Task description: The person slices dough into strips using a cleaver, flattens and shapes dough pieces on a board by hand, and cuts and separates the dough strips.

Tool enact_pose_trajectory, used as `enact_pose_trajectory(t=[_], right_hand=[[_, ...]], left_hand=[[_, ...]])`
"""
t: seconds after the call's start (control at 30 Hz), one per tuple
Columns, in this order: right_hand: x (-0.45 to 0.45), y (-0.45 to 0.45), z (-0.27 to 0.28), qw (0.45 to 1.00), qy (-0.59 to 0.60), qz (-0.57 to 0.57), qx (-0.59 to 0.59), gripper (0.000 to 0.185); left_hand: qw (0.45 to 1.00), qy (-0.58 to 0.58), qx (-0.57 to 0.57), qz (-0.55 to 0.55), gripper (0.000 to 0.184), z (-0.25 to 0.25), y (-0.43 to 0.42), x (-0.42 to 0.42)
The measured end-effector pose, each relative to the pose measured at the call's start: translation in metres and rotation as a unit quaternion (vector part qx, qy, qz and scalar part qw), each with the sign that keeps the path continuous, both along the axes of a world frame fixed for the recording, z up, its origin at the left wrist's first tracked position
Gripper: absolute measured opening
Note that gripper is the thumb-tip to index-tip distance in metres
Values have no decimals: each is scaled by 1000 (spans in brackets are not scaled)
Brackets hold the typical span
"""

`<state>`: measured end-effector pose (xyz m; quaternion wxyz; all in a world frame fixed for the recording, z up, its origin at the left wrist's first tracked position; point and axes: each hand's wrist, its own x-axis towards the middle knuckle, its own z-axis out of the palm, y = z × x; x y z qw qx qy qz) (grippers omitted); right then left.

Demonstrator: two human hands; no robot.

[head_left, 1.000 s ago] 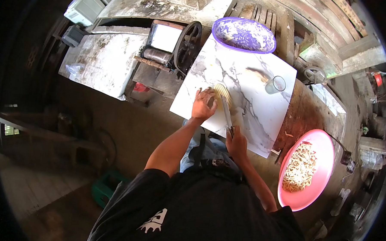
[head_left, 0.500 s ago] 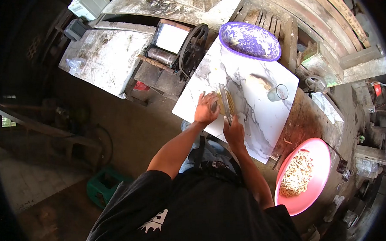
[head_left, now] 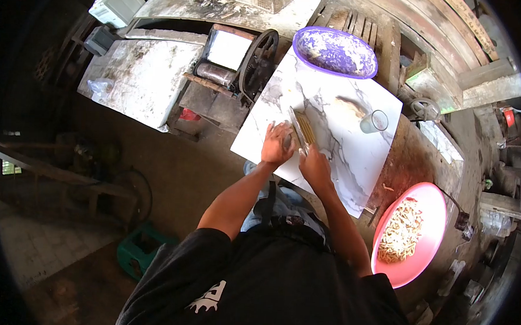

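Note:
My right hand (head_left: pixel 315 163) is closed around the handle of a knife (head_left: pixel 299 128), whose long blade points away from me over the marble-patterned board. Along the right side of the blade lies a small bundle of yellowish dough strips (head_left: pixel 306 127). My left hand (head_left: pixel 277 144) rests just left of the blade, fingers bent and somewhat apart, with a gap between thumb and forefinger. Whether any dough lies under its fingertips is hidden. Farther right on the board (head_left: pixel 353 161) stand a clear glass (head_left: pixel 374 121) and a pale floury patch (head_left: pixel 347 110).
A purple basin (head_left: pixel 334 73) dusted with flour sits at the board's far edge. At right, a pink basin (head_left: pixel 431 228) holds many short dough pieces. A hand-cranked roller machine (head_left: pixel 216 73) with a large wheel stands to the left. A green plastic stool (head_left: pixel 129 255) is on the floor.
The knife has tilted leftward at its tip, and the dough strips now show on its right side. My left hand has shifted slightly left, away from the strips.

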<state>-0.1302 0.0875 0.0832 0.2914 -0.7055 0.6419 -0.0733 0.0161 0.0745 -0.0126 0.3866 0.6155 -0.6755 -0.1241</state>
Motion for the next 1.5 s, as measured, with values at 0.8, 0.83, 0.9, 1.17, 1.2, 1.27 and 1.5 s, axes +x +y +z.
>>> enact_pose_trajectory(t=[0.8, 0.83, 0.9, 1.17, 1.2, 1.27, 1.5], right_hand=[[-77, 128, 31, 992, 36, -59, 105, 33], [-77, 128, 32, 992, 36, -60, 105, 33], [-73, 125, 35, 994, 10, -61, 88, 32], [-51, 99, -7, 998, -45, -34, 39, 33], [-46, 95, -6, 998, -58, -25, 16, 33], [-38, 84, -2, 998, -52, -27, 14, 33], [-17, 40, -21, 998, -48, -41, -27, 42]], left_hand=[[999, 27, -31, -4, 19, 12, 1, 1], [999, 30, -28, -4, 19, 13, 2, 0], [999, 32, -23, -4, 18, 14, 2, 0], [999, 43, -17, 9, 17, 12, 3, 0], [999, 42, -10, 9, 17, 13, 3, 1], [999, 41, -5, 12, 16, 16, 4, 0], [999, 35, -3, 7, 20, 13, 5, 0]])
